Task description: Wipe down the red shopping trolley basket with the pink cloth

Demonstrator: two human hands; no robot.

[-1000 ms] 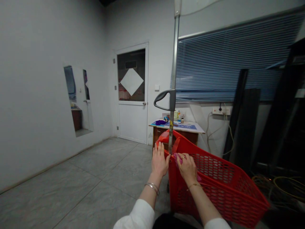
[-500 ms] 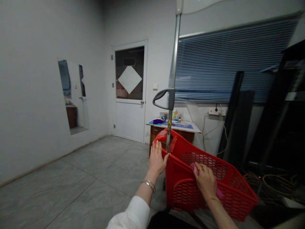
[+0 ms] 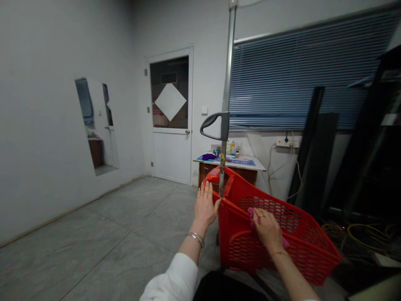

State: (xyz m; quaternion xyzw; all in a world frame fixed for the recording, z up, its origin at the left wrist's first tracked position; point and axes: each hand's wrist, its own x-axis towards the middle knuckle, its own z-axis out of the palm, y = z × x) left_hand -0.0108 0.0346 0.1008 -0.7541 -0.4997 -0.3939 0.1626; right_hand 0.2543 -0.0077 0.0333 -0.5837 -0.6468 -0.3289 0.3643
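Observation:
A red plastic shopping basket (image 3: 241,234) with perforated sides stands in front of me, a metal pole (image 3: 229,71) with a grey loop handle (image 3: 216,125) rising at its near left end. My left hand (image 3: 205,207) lies on the red rim beside the pole's foot, its fingers stretched out and the thumb apart. On the basket's near side rim, my right hand (image 3: 267,230) is closed round a pink cloth (image 3: 251,214). Part of the cloth shows on both sides of the hand; the rest is hidden beneath it.
Behind the basket is a small desk (image 3: 258,165) with a purple cloth (image 3: 209,156) and several bottles. A white door (image 3: 172,154) and a mirror (image 3: 105,152) are further left. Dark panels (image 3: 322,159) and loose cables (image 3: 366,234) lie at right.
My right hand has shifted slightly left and up along the rim with the pink cloth. My left hand stays on the rim. The view has moved a little.

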